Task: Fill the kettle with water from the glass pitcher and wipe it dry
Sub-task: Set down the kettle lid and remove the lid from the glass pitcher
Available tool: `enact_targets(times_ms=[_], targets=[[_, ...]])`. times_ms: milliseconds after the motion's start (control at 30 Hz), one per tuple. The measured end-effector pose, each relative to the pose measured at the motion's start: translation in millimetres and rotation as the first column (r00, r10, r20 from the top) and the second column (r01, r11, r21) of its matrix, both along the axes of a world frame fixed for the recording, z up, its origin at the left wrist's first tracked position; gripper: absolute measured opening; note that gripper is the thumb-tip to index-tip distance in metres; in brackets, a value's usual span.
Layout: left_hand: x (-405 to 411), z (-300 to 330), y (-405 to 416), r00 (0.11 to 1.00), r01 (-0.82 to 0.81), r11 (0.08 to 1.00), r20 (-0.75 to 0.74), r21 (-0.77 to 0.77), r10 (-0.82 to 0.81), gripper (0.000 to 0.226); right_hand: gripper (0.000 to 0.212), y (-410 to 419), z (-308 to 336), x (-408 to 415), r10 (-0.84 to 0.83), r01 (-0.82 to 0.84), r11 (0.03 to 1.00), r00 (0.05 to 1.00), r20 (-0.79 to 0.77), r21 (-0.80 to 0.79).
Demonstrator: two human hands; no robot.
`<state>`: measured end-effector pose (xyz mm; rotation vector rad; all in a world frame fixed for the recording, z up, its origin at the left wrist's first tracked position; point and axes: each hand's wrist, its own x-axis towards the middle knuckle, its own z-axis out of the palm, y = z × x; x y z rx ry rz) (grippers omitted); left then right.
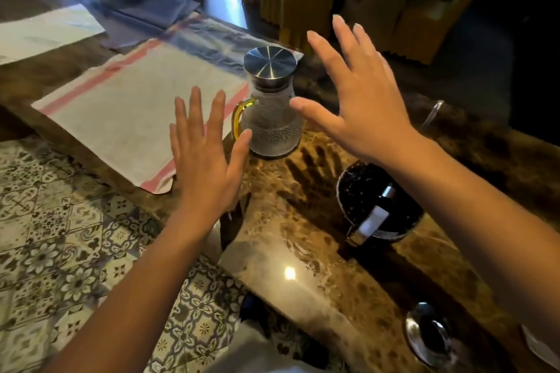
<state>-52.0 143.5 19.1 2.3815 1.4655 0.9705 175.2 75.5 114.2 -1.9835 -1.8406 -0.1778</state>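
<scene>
Both hands are hovering with fingers spread wide, holding nothing: the left hand (203, 157) just left of the glass pitcher (271, 112), the right hand (360, 100) just right of it, likely framing a grasp. The kettle (378, 206) is sitting nearer on the marble surface (288, 251), lid open.

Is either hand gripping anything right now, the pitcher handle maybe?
Nothing is held. Left hand and right hand hover open, fingers spread, either side of the glass pitcher.

Pitcher (270, 106): on counter (303, 251), ahead of me
Cloth (136, 106): left of pitcher
Kettle (378, 206): right, nearer me
</scene>
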Motion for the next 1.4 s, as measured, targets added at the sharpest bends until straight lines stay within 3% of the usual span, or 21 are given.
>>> enact_targets(times_ms=[167, 333, 500, 767, 1100, 1400], targets=[[9.6, -13.7, 42.4, 0.985, 0.162, 0.979, 0.079, -0.121, -0.153, 0.065, 0.083, 59.4, -3.2, -16.0, -0.045, 0.045, 0.994, 0.999, 0.001, -0.097], [14.1, -21.8, 66.4, 0.93, 0.287, 0.954, 0.261, -0.084, -0.257, 0.047, 0.077, 97.8, -11.6, -26.7, -0.072, 0.073, 0.984, 0.997, 0.01, -0.164], [11.8, -24.3, 83.9, 0.892, 0.329, 0.943, 0.345, -0.051, -0.293, 0.033, 0.07, 116.8, -13.0, -31.5, -0.118, 0.113, 0.972, 0.993, -0.012, -0.207], [7.6, -26.2, 93.6, 0.841, 0.43, 0.895, 0.414, -0.119, -0.349, 0.033, 0.08, 131.4, -6.2, -31.8, -0.153, 0.167, 0.948, 0.985, 0.073, -0.271], [12.4, -23.1, 98.2, 0.884, 0.424, 0.905, 0.227, -0.025, -0.408, 0.028, 0.077, 147.7, 25.4, -39.9, -0.099, 0.152, 0.905, 0.984, 0.151, -0.398], [11.0, -22.2, 100.1, 0.889, 0.419, 0.907, 0.184, 0.042, -0.419, 0.024, 0.068, 152.5, 36.2, -31.1, -0.144, 0.076, 0.881, 0.983, -0.111, -0.468]])
